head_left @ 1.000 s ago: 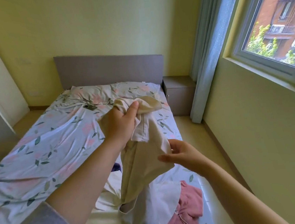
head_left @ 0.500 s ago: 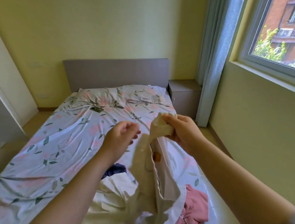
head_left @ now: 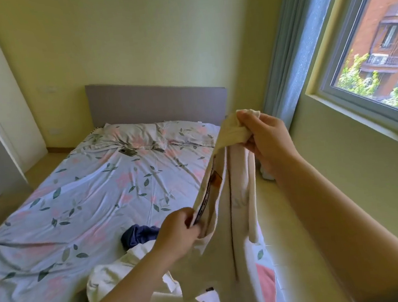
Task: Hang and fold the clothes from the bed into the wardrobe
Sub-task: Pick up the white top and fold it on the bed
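I see 2 bare forearms reaching forward. Right hand [head_left: 267, 140] high, thumb and fingers pinching beige garment [head_left: 234, 191]. Left hand [head_left: 177, 232] lower, fingers curled, gripping same garment's edge.

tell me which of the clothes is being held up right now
The beige garment: the right hand grips its top and the left hand pinches its edge lower down. The navy garment, white garment and pink garment lie on the bed.

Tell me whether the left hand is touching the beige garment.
Touching. Head view shows the left hand pinching the beige garment at its labelled edge.
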Demonstrator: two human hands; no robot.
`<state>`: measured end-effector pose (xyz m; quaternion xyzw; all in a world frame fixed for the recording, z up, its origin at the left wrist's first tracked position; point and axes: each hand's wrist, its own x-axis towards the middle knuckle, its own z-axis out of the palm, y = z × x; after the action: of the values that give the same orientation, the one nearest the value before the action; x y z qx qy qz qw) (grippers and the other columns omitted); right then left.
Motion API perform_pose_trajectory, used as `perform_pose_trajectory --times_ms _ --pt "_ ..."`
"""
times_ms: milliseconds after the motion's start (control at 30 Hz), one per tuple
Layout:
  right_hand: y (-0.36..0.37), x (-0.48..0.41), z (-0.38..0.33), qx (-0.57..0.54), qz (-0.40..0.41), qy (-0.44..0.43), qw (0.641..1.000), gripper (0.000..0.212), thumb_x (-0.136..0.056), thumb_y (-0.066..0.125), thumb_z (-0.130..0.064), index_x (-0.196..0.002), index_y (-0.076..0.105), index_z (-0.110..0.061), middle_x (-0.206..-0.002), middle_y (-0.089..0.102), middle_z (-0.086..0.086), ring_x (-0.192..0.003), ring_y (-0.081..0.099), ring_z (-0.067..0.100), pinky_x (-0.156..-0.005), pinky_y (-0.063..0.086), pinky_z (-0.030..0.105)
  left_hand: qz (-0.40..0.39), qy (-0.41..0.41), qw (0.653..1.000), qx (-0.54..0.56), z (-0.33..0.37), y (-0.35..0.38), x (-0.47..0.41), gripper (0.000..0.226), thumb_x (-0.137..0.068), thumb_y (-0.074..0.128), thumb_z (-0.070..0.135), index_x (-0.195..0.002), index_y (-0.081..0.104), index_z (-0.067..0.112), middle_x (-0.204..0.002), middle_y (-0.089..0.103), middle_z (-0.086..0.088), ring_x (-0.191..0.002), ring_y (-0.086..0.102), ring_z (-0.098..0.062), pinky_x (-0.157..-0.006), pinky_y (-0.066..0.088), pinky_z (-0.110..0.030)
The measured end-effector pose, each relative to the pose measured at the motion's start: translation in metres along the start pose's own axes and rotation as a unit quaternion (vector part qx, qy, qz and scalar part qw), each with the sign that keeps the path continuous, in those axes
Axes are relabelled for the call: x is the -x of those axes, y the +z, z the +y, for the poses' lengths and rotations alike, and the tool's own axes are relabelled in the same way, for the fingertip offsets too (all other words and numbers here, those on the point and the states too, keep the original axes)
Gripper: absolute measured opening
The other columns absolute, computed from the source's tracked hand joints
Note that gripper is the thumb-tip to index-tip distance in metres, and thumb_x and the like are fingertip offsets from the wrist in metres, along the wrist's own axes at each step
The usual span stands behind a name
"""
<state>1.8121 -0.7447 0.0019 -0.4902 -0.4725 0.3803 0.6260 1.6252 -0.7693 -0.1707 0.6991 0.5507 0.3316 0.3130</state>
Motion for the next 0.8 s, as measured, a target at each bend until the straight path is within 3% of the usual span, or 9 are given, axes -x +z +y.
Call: perform_pose_trajectory --times_ms 100,167,333,433,500,567,633,700,800 --pt "-0.023 -0.006 0.001 0.068 0.081 -0.046 0.993 0.040 -0.089 0.067 -0.024 -0.085 0.060 0.015 -0.075 0.051 0.010 -0.072 0.045 0.019 -0.067 0.037 0.031 0.028 -0.027 0.996 0.076 -0.012 -0.015 -0.006 0.037 -0.088 0.062 0.036 -0.064 0.054 0.009 -0.051 0.047 0.006 -0.053 0.053 -0.011 -0.048 0.034 -0.019" --pt "-0.039 -0.008 0.008 0.099 0.113 -0.050 0.987 0.048 -0.087 0.068 -0.025 -0.094 0.056 0.021 -0.077 0.048 0.006 -0.072 0.041 0.017 -0.066 0.033 0.030 0.053 -0.024 0.988 0.141 -0.010 -0.032 -0.013 0.051 -0.085 0.064 0.048 -0.059 0.044 0.009 -0.049 0.037 0.006 -0.051 0.049 -0.012 -0.042 0.029 -0.016" --pt "-0.060 -0.010 0.025 0.120 0.126 -0.043 0.984 0.047 -0.087 0.067 -0.027 -0.092 0.058 0.019 -0.074 0.046 0.006 -0.069 0.037 0.016 -0.064 0.031 0.028 0.078 -0.005 0.982 0.172 0.013 -0.074 -0.042 0.051 -0.088 0.066 0.040 -0.053 0.033 0.024 -0.056 0.034 -0.004 -0.056 0.040 -0.019 -0.056 0.026 -0.029" --pt "-0.068 -0.011 0.032 0.173 0.114 -0.061 0.976 0.039 -0.091 0.060 -0.032 -0.080 0.065 0.005 -0.068 0.050 0.006 -0.060 0.041 0.009 -0.052 0.033 0.022 0.082 0.007 0.986 0.143 0.027 -0.095 -0.052 0.057 -0.088 0.062 0.046 -0.047 0.029 0.024 -0.049 0.027 0.007 -0.049 0.030 -0.011 -0.056 0.024 -0.030" --pt "-0.073 -0.013 0.032 0.199 0.086 -0.047 0.975 0.032 -0.093 0.055 -0.036 -0.077 0.072 -0.015 -0.071 0.062 -0.004 -0.060 0.048 0.004 -0.053 0.038 0.016 0.084 0.025 0.987 0.133 0.037 -0.104 -0.057 0.059 -0.087 0.061 0.048 -0.046 0.026 0.024 -0.050 0.030 0.009 -0.051 0.032 -0.010 -0.054 0.030 -0.021" --pt "-0.078 -0.014 0.029 0.184 0.048 -0.022 0.981 0.024 -0.094 0.052 -0.027 -0.084 0.072 -0.022 -0.079 0.064 -0.004 -0.066 0.052 0.005 -0.057 0.039 0.021 0.067 0.034 0.987 0.143 0.046 -0.111 -0.063 0.050 -0.087 0.060 0.050 -0.050 0.034 0.028 -0.070 0.045 0.000 -0.068 0.045 -0.015 -0.056 0.037 -0.014" --pt "-0.089 -0.013 0.027 0.175 -0.005 0.003 0.985 0.019 -0.094 0.053 -0.013 -0.105 0.067 -0.020 -0.084 0.061 0.001 -0.067 0.054 0.009 -0.060 0.044 0.025 0.048 0.031 0.988 0.143 0.051 -0.115 -0.070 0.038 -0.085 0.057 0.056 -0.075 0.051 0.020 -0.091 0.042 -0.002 -0.084 0.043 -0.015 -0.064 0.036 -0.018" --pt "-0.103 -0.011 0.027 0.151 -0.092 0.054 0.983 0.028 -0.091 0.061 -0.007 -0.117 0.061 -0.017 -0.099 0.063 0.010 -0.080 0.061 0.019 -0.076 0.053 0.038 0.053 0.017 0.989 0.137 0.055 -0.119 -0.075 0.042 -0.082 0.055 0.062 -0.092 0.052 0.021 -0.080 0.041 -0.001 -0.080 0.038 -0.014 -0.063 0.031 -0.022" --pt "-0.121 -0.007 0.028 0.154 -0.224 0.165 0.948 0.040 -0.076 0.074 -0.010 -0.113 0.066 0.000 -0.105 0.067 0.022 -0.093 0.063 0.031 -0.094 0.048 0.047 0.077 0.010 0.990 0.114 0.059 -0.120 -0.079 0.054 -0.077 0.057 0.066 -0.071 0.053 0.013 -0.051 0.034 0.003 -0.058 0.040 -0.017 -0.061 0.030 -0.029"
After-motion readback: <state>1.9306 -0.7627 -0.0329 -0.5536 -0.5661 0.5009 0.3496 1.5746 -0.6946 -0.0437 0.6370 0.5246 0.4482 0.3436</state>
